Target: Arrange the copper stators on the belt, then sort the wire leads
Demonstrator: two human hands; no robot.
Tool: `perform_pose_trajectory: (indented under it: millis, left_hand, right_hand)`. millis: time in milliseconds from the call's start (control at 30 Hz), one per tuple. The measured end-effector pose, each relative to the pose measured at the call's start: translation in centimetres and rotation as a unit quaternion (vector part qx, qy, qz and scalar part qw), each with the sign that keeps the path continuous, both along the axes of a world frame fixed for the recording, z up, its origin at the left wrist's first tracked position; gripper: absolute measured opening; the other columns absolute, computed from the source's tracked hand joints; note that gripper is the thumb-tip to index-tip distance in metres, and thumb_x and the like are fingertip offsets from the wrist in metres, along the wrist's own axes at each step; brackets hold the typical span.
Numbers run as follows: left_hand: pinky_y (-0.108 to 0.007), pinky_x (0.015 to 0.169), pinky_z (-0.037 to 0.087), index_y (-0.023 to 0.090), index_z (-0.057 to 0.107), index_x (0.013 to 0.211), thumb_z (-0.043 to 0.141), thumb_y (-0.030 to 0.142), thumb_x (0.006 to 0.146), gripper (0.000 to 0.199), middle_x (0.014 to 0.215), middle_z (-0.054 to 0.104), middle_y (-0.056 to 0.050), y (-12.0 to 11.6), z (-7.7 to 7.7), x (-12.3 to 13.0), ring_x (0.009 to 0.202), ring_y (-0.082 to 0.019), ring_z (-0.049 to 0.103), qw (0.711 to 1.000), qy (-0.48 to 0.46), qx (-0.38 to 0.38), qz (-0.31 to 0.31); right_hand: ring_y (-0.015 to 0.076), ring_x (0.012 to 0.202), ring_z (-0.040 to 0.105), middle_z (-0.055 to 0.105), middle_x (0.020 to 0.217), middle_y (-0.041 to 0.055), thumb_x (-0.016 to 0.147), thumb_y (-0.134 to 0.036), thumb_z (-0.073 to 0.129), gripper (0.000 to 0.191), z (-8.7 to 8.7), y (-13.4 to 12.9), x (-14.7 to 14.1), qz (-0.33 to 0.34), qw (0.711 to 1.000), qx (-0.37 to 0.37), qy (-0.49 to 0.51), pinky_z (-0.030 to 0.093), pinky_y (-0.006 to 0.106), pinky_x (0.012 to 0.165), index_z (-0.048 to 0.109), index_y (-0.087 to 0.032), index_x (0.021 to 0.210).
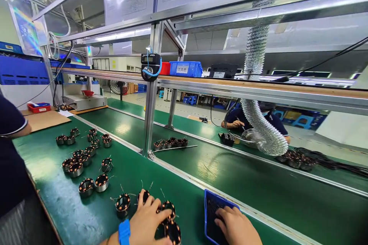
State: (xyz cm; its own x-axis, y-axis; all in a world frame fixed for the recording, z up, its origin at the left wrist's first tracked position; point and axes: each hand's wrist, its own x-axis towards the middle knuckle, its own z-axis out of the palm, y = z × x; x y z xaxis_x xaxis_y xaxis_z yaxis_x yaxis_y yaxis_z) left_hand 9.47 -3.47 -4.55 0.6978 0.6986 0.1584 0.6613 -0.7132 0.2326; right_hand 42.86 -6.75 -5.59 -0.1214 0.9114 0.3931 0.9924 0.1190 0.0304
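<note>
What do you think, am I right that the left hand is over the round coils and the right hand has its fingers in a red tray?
Not quite: the tray is blue, not red, as the head view shows. The right hand does have its fingers in it, and the left hand is over the round coils.
</note>
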Motion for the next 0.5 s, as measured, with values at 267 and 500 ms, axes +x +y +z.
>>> perform_pose_trajectory:
  millis: [267, 500]
  left_hand:
    - [-0.053, 0.123, 0.022, 0.026, 0.063, 0.086, 0.064, 0.022, 0.095, 0.01, 0.119, 0.062, 0.0, -3.4, -2.4, 1.1, 0.133, -0.021, 0.045, 0.957, -0.141, 0.222, -0.123]
    - [-0.038, 0.125, 0.022, 0.021, 0.055, 0.069, 0.052, 0.019, 0.099, 0.03, 0.093, 0.067, 0.003, -5.0, -5.1, 4.5, 0.113, -0.013, 0.061, 0.906, -0.251, 0.316, -0.13]
  right_hand:
    - [0.0341, 0.083, 0.068, 0.073, 0.077, 0.0086, 0.094, -0.042, 0.049, 0.034, 1.8, -1.0, -1.2, -0.088, 0.987, 0.009, 0.132, 0.05, 0.042, 0.071, 0.069, -0.024, 0.073]
    - [0.0227, 0.08, 0.072, 0.077, 0.088, 0.0055, 0.099, -0.062, 0.031, 0.055, 1.1, -4.0, -3.9, -0.101, 0.942, 0.015, 0.319, 0.055, 0.03, 0.073, 0.071, -0.024, 0.092]
